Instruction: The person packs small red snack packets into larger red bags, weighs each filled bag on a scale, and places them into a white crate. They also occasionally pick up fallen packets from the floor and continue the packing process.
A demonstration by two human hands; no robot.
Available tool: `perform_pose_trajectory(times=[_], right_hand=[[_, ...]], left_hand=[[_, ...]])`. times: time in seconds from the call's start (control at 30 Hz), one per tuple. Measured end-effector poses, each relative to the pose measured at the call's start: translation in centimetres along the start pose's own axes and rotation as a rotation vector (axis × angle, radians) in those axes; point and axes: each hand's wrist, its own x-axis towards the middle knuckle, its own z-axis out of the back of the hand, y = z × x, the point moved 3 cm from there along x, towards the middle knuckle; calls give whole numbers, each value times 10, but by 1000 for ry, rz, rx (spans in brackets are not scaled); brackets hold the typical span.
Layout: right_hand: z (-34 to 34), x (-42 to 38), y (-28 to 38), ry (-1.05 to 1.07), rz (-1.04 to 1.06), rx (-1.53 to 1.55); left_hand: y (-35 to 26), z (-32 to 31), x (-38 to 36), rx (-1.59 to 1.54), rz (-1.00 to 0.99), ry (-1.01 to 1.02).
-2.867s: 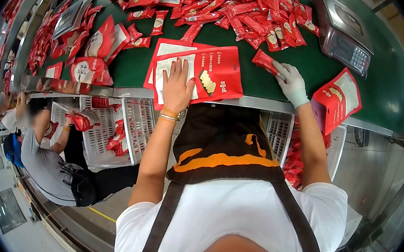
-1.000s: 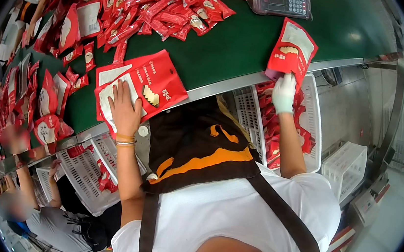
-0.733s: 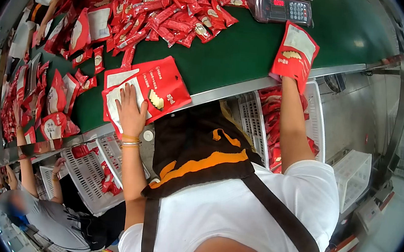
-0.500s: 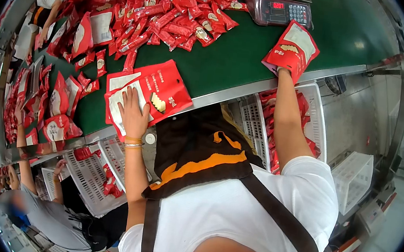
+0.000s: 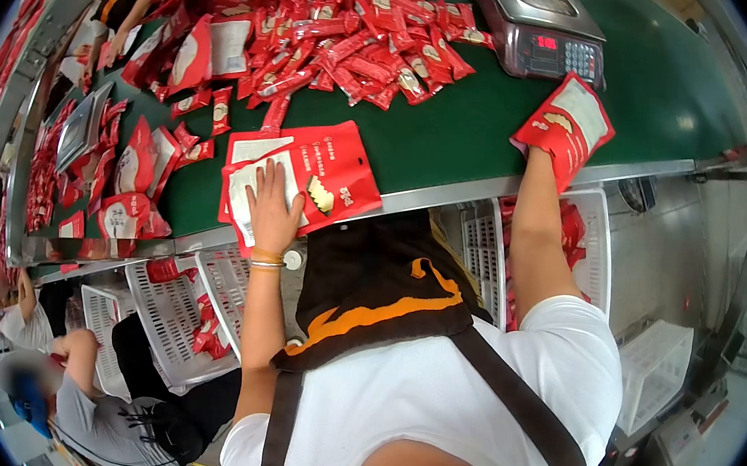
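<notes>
My left hand (image 5: 273, 209) lies spread on a stack of flat red pouches (image 5: 337, 167) at the near edge of the green table (image 5: 438, 140). My right hand (image 5: 540, 160) reaches into the open end of another red pouch (image 5: 576, 122), so its fingers are hidden inside. That pouch is raised over the table edge, just in front of the scale (image 5: 540, 32). Beyond my left hand is a large pile of small red packets (image 5: 358, 31).
White crates (image 5: 595, 222) with red packets stand below the table edge, others (image 5: 168, 321) at lower left. An empty-looking white basket (image 5: 655, 372) is at right. Co-workers (image 5: 112, 428) are at left, beside filled pouches (image 5: 135, 162) and a metal scale (image 5: 84, 130).
The whole view has shifted, with the table and both my hands appearing further right and slightly lower. The co-worker at lower left has bent an arm towards the body. My hands keep their places on the pouches.
</notes>
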Motion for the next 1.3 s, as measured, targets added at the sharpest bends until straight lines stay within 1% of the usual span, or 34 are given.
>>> perform_pose_trajectory(times=[0.17,0.33,0.37,0.4,0.43,0.47,0.5,0.57,0.6,0.63,0.7,0.77,0.83,0.9,0.97,1.0,1.03,1.1,1.17,1.23,1.3], right_hand=[[-6,-23,0,-64,1,31],[-1,-77,-13,-261,87,45],[1,-77,-14,-242,95,45],[6,-64,-15,177,-68,225],[3,-52,-14,137,-59,178],[1,-43,-11,57,-28,124],[-2,-33,-10,26,-7,91],[-9,-25,-11,17,30,69],[-12,-28,-12,19,54,77],[-10,-37,-12,22,82,92],[-2,-67,-18,17,114,142],[35,-125,-2,56,110,144],[57,-176,9,18,285,328],[81,-213,30,305,316,454],[94,-237,58,555,512,730],[90,-238,72,642,545,764],[85,-233,90,659,645,684],[57,-225,125,816,692,695],[40,-230,165,998,771,851],[20,-245,206,1222,634,1004],[-10,-265,222,1430,645,1055]], left_hand=[[-1,-1,0,-21,15,-13],[-1,0,0,-20,11,-28],[-2,0,1,-17,11,-25],[-2,1,1,-20,16,-17],[-2,2,1,-23,23,-10],[-3,3,1,-43,25,-64],[-4,4,3,-42,33,-65],[-3,6,9,-22,103,-61],[1,1,13,-1,91,-111],[0,2,15,0,100,-80],[-1,-2,16,56,84,-104],[3,-6,15,60,95,-66],[4,-7,14,49,58,-72],[4,-6,14,32,62,-57],[5,-5,15,14,70,-33],[5,-6,15,16,73,-33],[5,-7,14,3,67,-46],[6,-5,13,-4,70,-71],[5,-5,13,11,59,-44],[4,-5,10,10,51,-57],[5,-4,11,6,44,-81]])
